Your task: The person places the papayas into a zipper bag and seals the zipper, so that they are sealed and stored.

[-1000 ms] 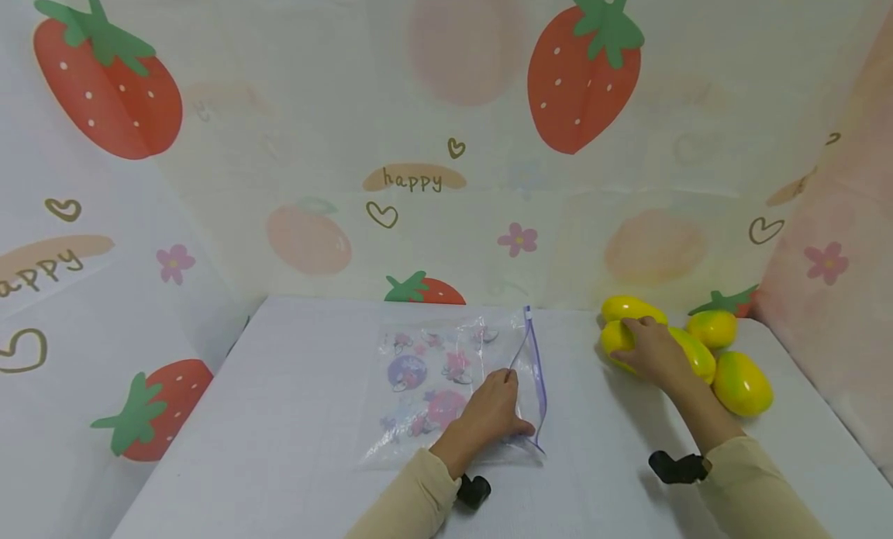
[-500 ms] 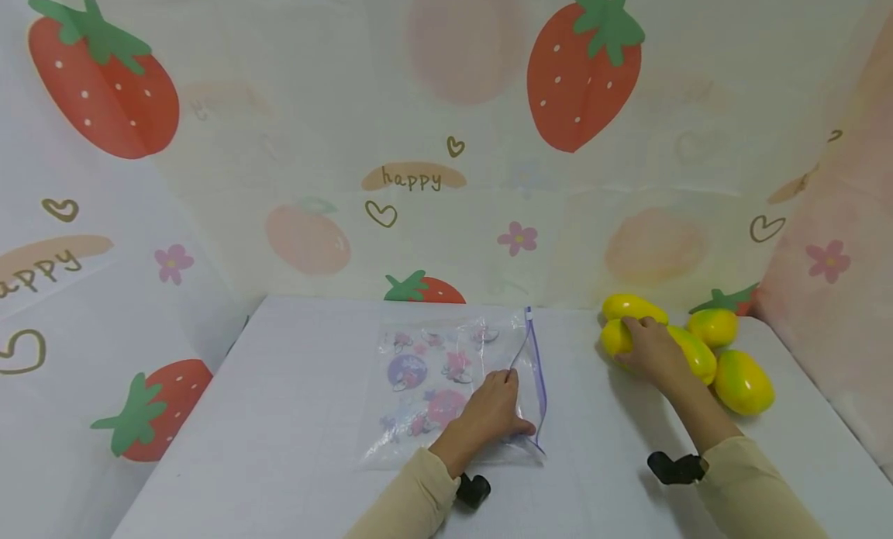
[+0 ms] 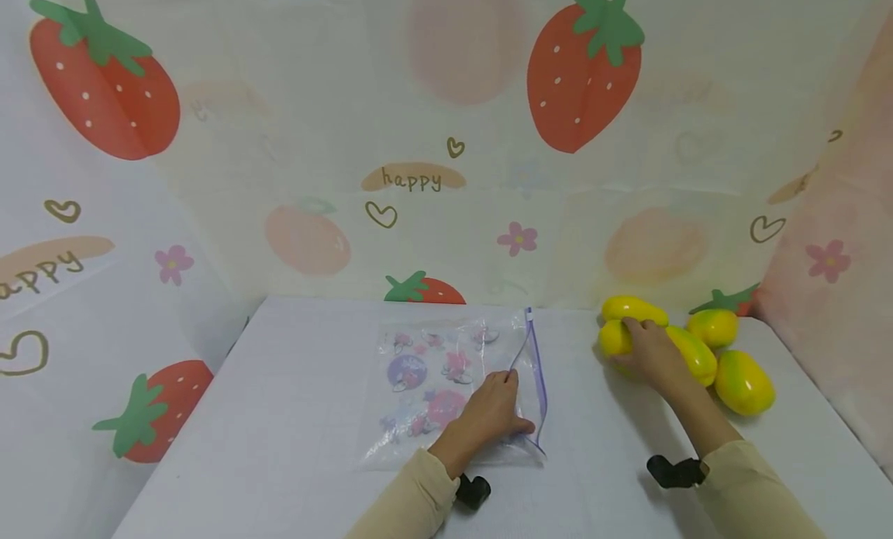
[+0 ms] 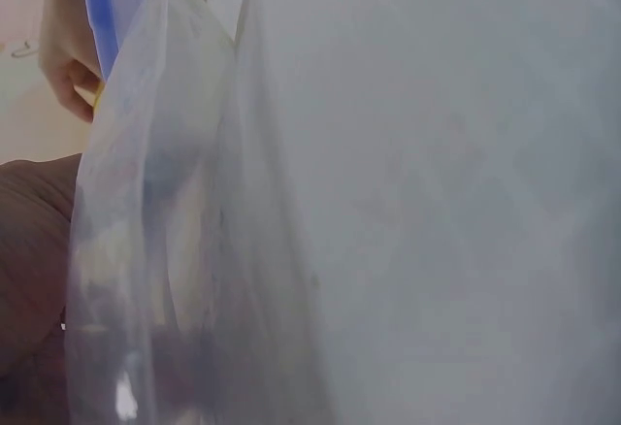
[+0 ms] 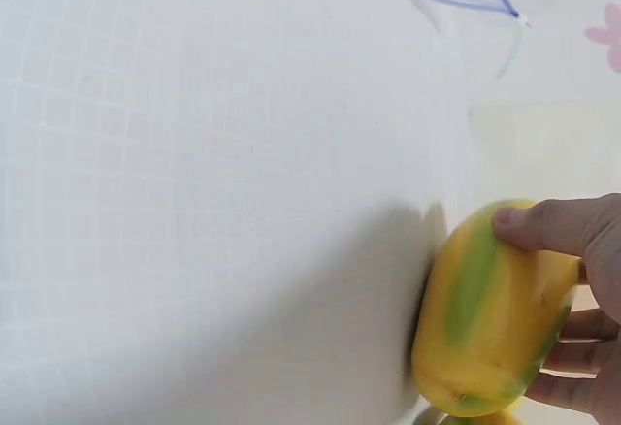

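A clear zip bag (image 3: 418,392) with pink and purple prints lies flat on the table, its purple zip edge to the right. My left hand (image 3: 484,411) holds the upper film at the bag's mouth, which gapes a little. In the left wrist view the bag's film (image 4: 116,279) stands up beside this hand, and the fingertips are hidden. At the right my right hand (image 3: 652,353) grips a yellow-green mango (image 5: 480,318), thumb (image 5: 529,223) on one side and fingers on the other. The hand hides part of that mango in the head view.
Other mangoes crowd round the right hand: one behind (image 3: 631,309), one beside the wrist (image 3: 694,357), one at the back right (image 3: 713,328) and one nearer the front (image 3: 743,384). A strawberry-print backdrop (image 3: 314,120) encloses the white table (image 3: 293,399).
Both arms stay almost where they were. The mango under my right hand has shifted or turned very slightly; the bag and the other mangoes look the same.
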Demonstrator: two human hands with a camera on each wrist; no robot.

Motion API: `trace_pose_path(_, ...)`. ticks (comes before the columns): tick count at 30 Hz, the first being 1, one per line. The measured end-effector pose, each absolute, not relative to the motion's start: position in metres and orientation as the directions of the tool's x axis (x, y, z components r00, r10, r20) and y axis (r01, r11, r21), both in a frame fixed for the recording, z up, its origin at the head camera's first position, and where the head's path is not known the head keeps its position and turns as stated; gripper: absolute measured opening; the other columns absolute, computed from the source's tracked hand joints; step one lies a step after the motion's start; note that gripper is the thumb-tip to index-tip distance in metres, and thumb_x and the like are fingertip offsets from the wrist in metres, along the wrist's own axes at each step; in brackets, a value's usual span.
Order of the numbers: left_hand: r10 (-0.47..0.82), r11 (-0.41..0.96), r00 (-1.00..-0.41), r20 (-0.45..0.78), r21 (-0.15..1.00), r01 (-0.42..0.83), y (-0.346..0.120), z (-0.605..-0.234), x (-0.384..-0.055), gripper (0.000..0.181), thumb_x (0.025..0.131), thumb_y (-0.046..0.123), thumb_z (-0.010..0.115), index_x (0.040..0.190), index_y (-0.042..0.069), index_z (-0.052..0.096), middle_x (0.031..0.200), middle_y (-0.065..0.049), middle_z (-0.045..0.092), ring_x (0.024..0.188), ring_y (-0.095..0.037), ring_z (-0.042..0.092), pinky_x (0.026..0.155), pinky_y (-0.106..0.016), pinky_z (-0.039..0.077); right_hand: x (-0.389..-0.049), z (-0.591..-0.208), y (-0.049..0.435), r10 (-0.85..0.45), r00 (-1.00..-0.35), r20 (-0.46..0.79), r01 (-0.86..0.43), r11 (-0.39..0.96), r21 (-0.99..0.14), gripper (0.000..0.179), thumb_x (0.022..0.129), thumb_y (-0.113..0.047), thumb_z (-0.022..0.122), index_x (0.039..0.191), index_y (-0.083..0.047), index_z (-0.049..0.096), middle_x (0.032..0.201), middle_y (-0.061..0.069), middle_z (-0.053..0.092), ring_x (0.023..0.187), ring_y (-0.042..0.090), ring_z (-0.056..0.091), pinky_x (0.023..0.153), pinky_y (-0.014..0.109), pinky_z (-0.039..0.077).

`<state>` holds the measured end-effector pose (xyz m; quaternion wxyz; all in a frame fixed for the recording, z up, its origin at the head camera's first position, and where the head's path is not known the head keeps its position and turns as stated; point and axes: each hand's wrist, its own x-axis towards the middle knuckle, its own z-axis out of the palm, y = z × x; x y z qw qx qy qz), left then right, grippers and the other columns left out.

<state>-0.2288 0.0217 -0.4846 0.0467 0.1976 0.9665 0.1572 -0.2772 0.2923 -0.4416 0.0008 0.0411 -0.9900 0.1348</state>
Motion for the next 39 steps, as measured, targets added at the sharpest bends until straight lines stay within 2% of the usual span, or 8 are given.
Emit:
trace_pose_path(21,0.381,0.880,-0.921,-0.080,0.338,0.335,0.022,-0.481,-0.229,0.090,0.076,0.041,0.082,0.143,-0.003,0.042,0.143,-0.015,0.051,0.134,-0.025,0.047,0.110,-0.035,0.040,-0.269,-0.441,0.285,-0.091,-0.995,0.045,-0.101,0.917,-0.387,0.074,0.087,-0.030,0.072,0.139,0.010,0.039,0.129,0.040,0.048,0.110,0.050,0.053,0.094,0.061,0.044)
trace_pose_path(33,0.384,0.882,-0.920,-0.082,0.326,0.339,0.022,-0.480,-0.229,0.090,0.076,0.042,0.082,0.143,-0.003,0.042,0.143,-0.015,0.051,0.134,-0.025,0.047,0.110,-0.035,0.040,-0.264,-0.435,0.280,-0.100,-0.995,0.014,-0.096,0.893,-0.440,0.078,0.087,-0.036,0.071,0.141,0.009,0.038,0.135,0.040,0.045,0.121,0.054,0.046,0.099,0.063,0.040)
trace_pose_path(39,0.384,0.883,-0.919,-0.091,0.327,0.336,0.023,-0.481,-0.230,0.090,0.076,0.042,0.081,0.144,-0.003,0.042,0.143,-0.015,0.051,0.134,-0.025,0.046,0.110,-0.035,0.040,-0.263,-0.433,0.278,-0.114,-0.993,0.023,-0.111,0.872,-0.478,0.077,0.087,-0.035,0.072,0.141,0.009,0.039,0.137,0.037,0.046,0.121,0.051,0.048,0.100,0.062,0.040)
